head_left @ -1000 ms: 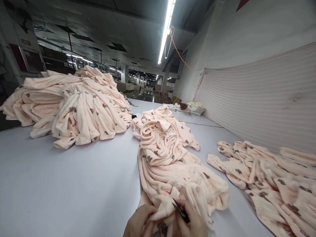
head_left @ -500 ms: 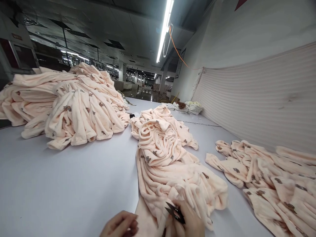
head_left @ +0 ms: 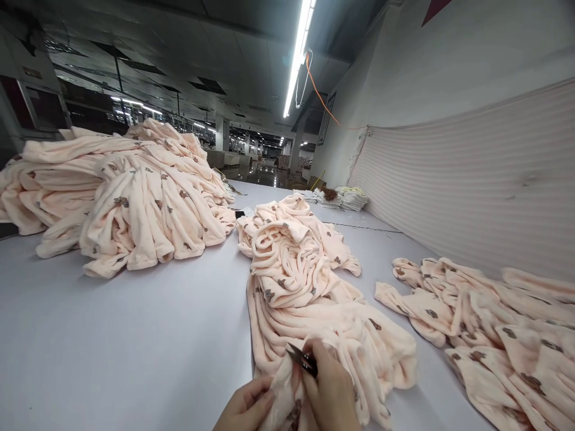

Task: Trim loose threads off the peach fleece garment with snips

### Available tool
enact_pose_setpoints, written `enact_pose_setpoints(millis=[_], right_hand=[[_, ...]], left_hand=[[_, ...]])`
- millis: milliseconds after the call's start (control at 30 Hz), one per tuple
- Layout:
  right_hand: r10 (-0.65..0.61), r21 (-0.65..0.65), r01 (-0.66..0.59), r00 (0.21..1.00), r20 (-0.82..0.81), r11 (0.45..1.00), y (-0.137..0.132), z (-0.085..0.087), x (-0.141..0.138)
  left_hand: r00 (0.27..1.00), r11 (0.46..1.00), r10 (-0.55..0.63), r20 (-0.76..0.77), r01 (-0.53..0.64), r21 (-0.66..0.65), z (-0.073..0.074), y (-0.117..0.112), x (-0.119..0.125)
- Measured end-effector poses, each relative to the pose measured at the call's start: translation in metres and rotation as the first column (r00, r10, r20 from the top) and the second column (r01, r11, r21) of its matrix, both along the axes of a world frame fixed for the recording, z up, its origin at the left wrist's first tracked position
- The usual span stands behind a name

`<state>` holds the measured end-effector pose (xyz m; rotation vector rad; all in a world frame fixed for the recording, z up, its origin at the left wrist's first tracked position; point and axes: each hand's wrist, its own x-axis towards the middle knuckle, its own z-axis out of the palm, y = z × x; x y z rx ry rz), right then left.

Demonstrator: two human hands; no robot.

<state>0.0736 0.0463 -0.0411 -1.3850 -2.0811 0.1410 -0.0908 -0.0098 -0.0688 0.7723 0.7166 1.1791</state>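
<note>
So my left hand point(head_left: 247, 407) is pinching an edge of the cloth point(head_left: 314, 317), thumb and finger closed on it. The cloth is lying between my hands and bunching along the table point(head_left: 144, 335) beyond them. The snips point(head_left: 306, 361) are pointing left, tips slightly parted, with my right hand point(head_left: 330, 386) curling round them; whether it's also gripping cloth, I cannot tell.

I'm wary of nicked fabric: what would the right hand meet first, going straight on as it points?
The right hand, holding thread snips, would probably meet the printed peach fleece heap first; the depth between them is unclear.
</note>
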Motion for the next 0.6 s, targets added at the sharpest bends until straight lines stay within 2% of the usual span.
enact_pose_setpoints(millis=[67, 167, 300, 400, 500, 600], right_hand=[[0.097, -0.066, -0.103, 0.992, -0.085, 0.992, -0.003, 0.0, 0.006], [0.217, -0.026, -0.225, 0.961, -0.172, 0.974, -0.01, -0.001, 0.014], [0.247, 0.106, -0.243, 0.969, -0.028, 0.964, -0.014, 0.004, 0.014], [0.222, 0.061, -0.22, 0.975, -0.018, 0.973, -0.011, 0.011, 0.015], [0.266, -0.01, -0.266, 0.964, 0.013, 0.964, -0.008, 0.019, 0.021], [0.285, 0.026, -0.289, 0.954, 0.093, 0.957, -0.008, 0.022, 0.025]], left_hand=[[0.987, 0.996, 0.007, 0.161, 0.006, -0.084, 0.005, 0.003, -0.002], [0.96, 0.991, 0.013, 0.28, 0.024, -0.129, 0.014, 0.006, -0.001], [0.957, 0.992, -0.015, 0.289, 0.05, -0.112, 0.019, 0.012, 0.003], [0.96, 0.993, -0.009, 0.279, 0.041, -0.111, 0.022, 0.014, 0.004], [0.954, 0.993, -0.04, 0.298, 0.071, -0.095, 0.027, 0.012, 0.003], [0.947, 0.989, -0.097, 0.306, 0.126, -0.077, 0.033, 0.012, 0.003]])
